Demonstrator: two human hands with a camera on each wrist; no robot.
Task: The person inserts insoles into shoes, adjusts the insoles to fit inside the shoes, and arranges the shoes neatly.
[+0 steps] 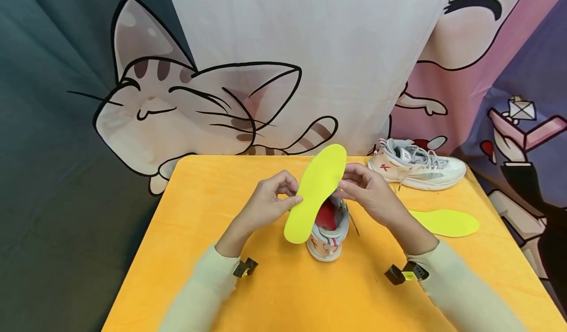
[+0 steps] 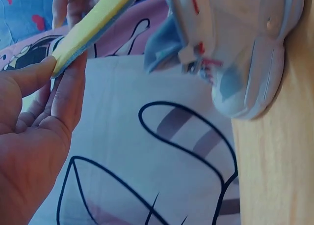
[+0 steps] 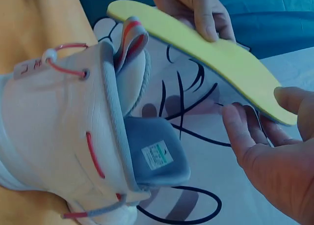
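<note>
A yellow insole [image 1: 315, 194] is held at a slant above a white sneaker [image 1: 325, 248] that stands with its heel toward me. My left hand [image 1: 272, 199] pinches the insole's left edge, thumb on the yellow face. At the other edge, my right hand [image 1: 369, 194] grips near the wider end; its thumb lies on top and its fingers below in the right wrist view. The insole's underside [image 2: 105, 31] looks blue-grey. The sneaker's red inside [image 1: 327, 216] shows through its opening. Its grey tongue [image 3: 156, 154] bears a white label.
A second white sneaker [image 1: 418, 167] lies at the table's back right, toe to the right. Another yellow insole [image 1: 447, 222] lies flat in front of it, partly behind my right forearm. The yellow table [image 1: 199, 263] ends at a printed cloth backdrop [image 1: 310, 51].
</note>
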